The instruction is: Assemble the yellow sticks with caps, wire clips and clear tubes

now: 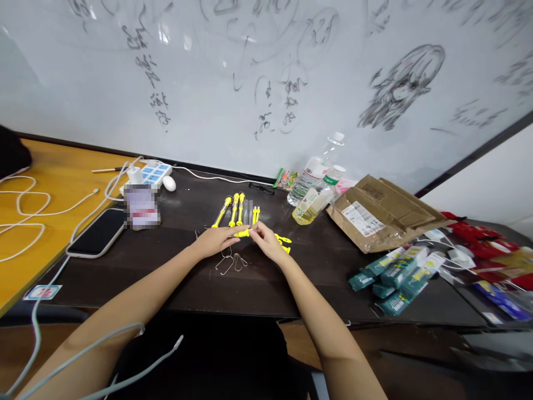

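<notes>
"Where does your yellow piece (242, 234) lie?"

"Over the dark desk (250, 291), between your left hand (214, 242) and right hand (267, 243), its long axis crosswise; neither hand is nearer (each grip pinches it)."

"And the count?"

"One pinched; beyond it, three long yellow rods (234, 210), two thin yellow sticks (255, 216); two bottles (313, 204) off right."

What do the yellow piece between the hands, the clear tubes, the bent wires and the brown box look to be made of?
Yellow piece: probably plastic, given its bright, even colour.
Clear tubes: clear plastic or glass; see-through, but the look leaves it open.
Bent wires: likely metal; thin, pale glints, holding their bends.
Brown box: apparently cardboard, with creased, folded panels.
</notes>
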`<action>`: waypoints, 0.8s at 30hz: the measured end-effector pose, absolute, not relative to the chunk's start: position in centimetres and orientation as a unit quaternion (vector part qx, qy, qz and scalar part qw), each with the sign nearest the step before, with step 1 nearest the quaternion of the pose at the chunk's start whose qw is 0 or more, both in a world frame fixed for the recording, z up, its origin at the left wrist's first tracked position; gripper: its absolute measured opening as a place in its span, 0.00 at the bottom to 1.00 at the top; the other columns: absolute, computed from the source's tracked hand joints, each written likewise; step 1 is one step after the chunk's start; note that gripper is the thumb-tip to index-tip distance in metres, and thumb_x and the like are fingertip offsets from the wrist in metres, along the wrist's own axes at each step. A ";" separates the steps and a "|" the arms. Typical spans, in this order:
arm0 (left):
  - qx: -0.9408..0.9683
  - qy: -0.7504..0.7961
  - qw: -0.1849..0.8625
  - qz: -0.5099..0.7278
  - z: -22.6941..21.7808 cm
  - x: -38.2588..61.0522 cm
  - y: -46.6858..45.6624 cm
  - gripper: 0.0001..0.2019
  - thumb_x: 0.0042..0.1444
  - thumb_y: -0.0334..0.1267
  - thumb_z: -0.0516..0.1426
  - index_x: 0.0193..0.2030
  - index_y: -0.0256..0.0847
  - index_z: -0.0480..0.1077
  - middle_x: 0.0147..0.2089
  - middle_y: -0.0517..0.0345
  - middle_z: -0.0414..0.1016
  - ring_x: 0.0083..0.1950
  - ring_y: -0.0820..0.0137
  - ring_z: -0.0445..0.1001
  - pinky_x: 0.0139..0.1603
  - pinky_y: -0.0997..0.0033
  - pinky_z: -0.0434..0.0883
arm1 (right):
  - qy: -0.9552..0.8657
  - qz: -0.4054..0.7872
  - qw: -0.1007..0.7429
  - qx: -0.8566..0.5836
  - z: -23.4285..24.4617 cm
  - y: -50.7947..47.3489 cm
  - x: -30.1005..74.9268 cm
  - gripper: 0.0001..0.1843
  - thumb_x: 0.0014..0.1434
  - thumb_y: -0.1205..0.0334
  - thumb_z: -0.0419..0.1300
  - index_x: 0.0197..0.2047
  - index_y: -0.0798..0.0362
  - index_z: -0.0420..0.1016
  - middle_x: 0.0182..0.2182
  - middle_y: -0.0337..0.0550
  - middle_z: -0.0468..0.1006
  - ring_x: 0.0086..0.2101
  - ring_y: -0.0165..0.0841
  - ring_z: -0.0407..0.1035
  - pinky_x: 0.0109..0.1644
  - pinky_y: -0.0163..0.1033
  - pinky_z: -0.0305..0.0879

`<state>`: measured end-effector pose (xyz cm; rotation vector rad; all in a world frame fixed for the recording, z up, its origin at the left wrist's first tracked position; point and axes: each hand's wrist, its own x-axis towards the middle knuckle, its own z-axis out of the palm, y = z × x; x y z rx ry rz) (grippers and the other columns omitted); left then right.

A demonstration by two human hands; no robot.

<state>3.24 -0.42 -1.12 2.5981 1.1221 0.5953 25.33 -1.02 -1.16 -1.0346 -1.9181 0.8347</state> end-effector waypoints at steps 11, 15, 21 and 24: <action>0.903 0.379 0.102 0.175 -1.1 3.1 -0.4 0.24 0.65 0.50 0.45 0.68 0.60 0.50 0.56 0.61 0.73 0.50 0.67 0.75 0.46 0.72 0.70 | -0.789 0.227 0.379 -0.427 -0.6 -1.1 25.4 0.16 0.65 0.52 0.49 0.28 0.51 0.63 0.25 0.39 0.66 0.31 0.33 0.61 0.40 0.39 0.57; 0.901 0.386 0.096 0.175 -1.0 3.2 -0.5 0.24 0.66 0.50 0.45 0.68 0.61 0.49 0.57 0.61 0.72 0.50 0.66 0.75 0.46 0.71 0.70 | -0.805 0.205 0.365 -0.421 -0.8 -0.9 25.5 0.17 0.64 0.53 0.50 0.26 0.51 0.64 0.24 0.39 0.67 0.31 0.33 0.61 0.40 0.39 0.57; 0.898 0.392 0.093 0.177 -0.9 3.1 -0.6 0.24 0.66 0.50 0.45 0.68 0.60 0.50 0.56 0.61 0.73 0.49 0.66 0.76 0.45 0.72 0.70 | -0.783 0.261 0.399 -0.399 -0.8 -1.1 25.6 0.07 0.63 0.57 0.50 0.41 0.50 0.64 0.29 0.37 0.68 0.32 0.32 0.64 0.41 0.38 0.58; 0.901 0.381 0.097 0.182 -0.8 3.1 -0.7 0.24 0.66 0.50 0.45 0.68 0.60 0.51 0.57 0.61 0.72 0.51 0.66 0.75 0.47 0.72 0.69 | -0.812 0.187 0.343 -0.434 -0.8 -1.1 25.5 0.16 0.66 0.55 0.46 0.28 0.51 0.63 0.26 0.39 0.69 0.34 0.34 0.63 0.44 0.41 0.55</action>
